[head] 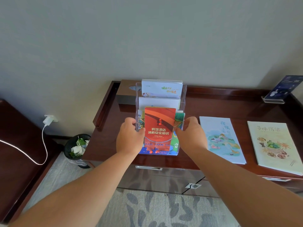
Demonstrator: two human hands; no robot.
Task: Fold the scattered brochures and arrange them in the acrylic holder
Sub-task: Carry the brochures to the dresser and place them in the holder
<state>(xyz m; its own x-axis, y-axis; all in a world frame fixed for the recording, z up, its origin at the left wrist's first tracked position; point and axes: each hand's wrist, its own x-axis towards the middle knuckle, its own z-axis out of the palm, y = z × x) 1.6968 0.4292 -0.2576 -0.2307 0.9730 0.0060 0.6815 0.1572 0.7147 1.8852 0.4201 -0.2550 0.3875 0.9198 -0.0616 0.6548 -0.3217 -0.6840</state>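
Note:
A clear tiered acrylic holder (183, 94) stands on the dark wooden desk (213, 104) near its front edge. A red-orange folded brochure (159, 126) stands in its front tier, a white one (159, 102) in the middle tier, and a white brochure with green and orange lettering (162, 89) at the back. My left hand (129, 138) grips the holder's left side and my right hand (191, 133) grips its right side. Two flat booklets lie to the right: a pale blue one (221, 140) and a cream one (277, 146).
A brown tissue box (126, 92) sits behind the holder on the left. A small acrylic sign stand (282, 89) is at the desk's back right. Below left are a black waste bin (77, 148), a white charger and cable (47, 120), and dark furniture (16, 153).

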